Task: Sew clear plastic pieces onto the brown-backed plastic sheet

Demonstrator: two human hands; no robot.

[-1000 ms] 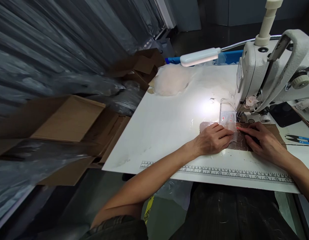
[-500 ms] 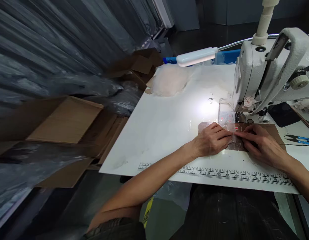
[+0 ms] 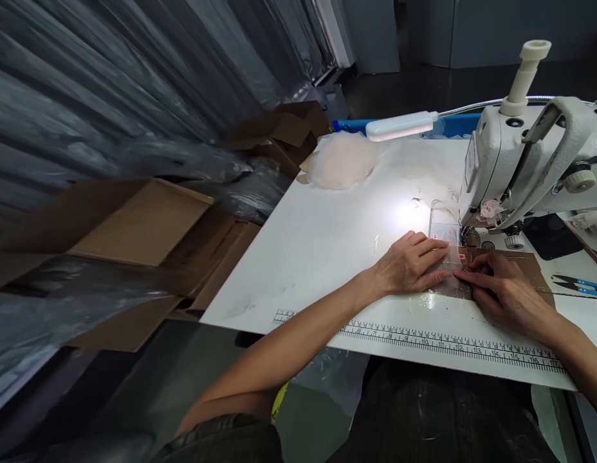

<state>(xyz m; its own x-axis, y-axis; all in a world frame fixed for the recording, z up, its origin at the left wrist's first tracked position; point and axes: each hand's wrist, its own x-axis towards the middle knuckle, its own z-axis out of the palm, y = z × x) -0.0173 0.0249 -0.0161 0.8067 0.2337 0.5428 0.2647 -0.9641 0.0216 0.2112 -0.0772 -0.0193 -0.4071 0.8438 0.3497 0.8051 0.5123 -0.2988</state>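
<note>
My left hand (image 3: 410,262) lies on a thin see-through piece of fabric (image 3: 451,258) in front of the needle, its fingers and thumb spread. My right hand (image 3: 508,286) is just to the right, index fingertip on the near part of that fabric, thumb apart from it and the other fingers partly bent. Under both is a brown plate (image 3: 530,263) on the sewing machine bed. A clear guide with red marks (image 3: 435,237) sits left of the presser foot (image 3: 463,235). Exactly where the fabric's edges run is hard to make out.
The white sewing machine (image 3: 489,154) stands at the right. Blue thread snips (image 3: 578,286) and a dark phone-like slab (image 3: 552,236) lie beyond my right hand. A pile of pale fabric (image 3: 344,161) rests at the table's far left; cardboard boxes (image 3: 144,222) stand beside the table.
My left fingers have spread from a bunched grip near my right fingertip. My right index fingertip has slid slightly towards me along the fabric. The whole view has shifted a little.
</note>
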